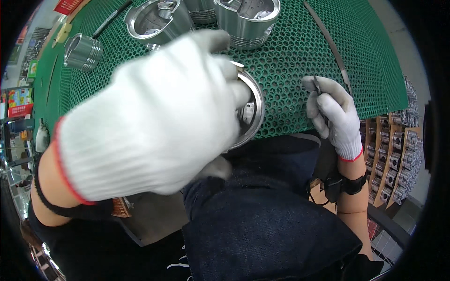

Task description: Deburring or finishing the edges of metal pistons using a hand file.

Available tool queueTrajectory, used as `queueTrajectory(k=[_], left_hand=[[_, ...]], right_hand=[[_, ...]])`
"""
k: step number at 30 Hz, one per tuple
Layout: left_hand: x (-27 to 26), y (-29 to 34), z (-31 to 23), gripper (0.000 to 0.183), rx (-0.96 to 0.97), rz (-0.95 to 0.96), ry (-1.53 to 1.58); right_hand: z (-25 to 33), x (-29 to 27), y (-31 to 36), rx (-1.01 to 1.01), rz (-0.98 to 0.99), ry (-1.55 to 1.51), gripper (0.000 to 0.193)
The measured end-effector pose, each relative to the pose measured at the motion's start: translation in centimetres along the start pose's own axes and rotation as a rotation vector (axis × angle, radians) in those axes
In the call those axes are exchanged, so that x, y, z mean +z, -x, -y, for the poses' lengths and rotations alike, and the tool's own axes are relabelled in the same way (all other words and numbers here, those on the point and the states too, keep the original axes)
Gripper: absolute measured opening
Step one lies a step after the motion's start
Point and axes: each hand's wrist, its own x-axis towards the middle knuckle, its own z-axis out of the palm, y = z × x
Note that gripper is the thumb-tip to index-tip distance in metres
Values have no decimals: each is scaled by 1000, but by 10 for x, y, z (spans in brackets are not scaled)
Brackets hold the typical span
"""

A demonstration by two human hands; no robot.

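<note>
My left hand (164, 112), in a white knit glove with a red cuff, is wrapped over a metal piston (255, 117) near the mat's front edge. The glove is slightly blurred and covers most of that piston; its rim and part of the hollow inside show at the right. My right hand (335, 110), gloved the same way, is raised to the right of the piston. A thin dark metal tool (317, 85) is pinched between its thumb and forefinger, with most of its length hidden. Just beyond the left hand stand more pistons (248, 30), open ends up.
A green honeycomb mat (290, 61) covers the bench. A smaller piston (83, 52) lies at the left beside a dark rod (112, 19). A long narrow metal strip (330, 42) lies at the right. Racks of pistons (391, 159) stand beyond my right arm.
</note>
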Motion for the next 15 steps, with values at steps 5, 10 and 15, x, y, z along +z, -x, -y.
queueTrajectory(k=[5, 10, 15], left_hand=[[58, -23, 29, 53, -88, -708, -312], [62, -26, 35, 56, -114, -859, -167], [98, 24, 31, 60, -198, -825, -178]], right_hand=[[-2, -2, 1, -1, -15, -41, 36], [-3, -4, 0, -16, -21, -87, 36], [-5, -2, 2, -8, -51, -103, 37]])
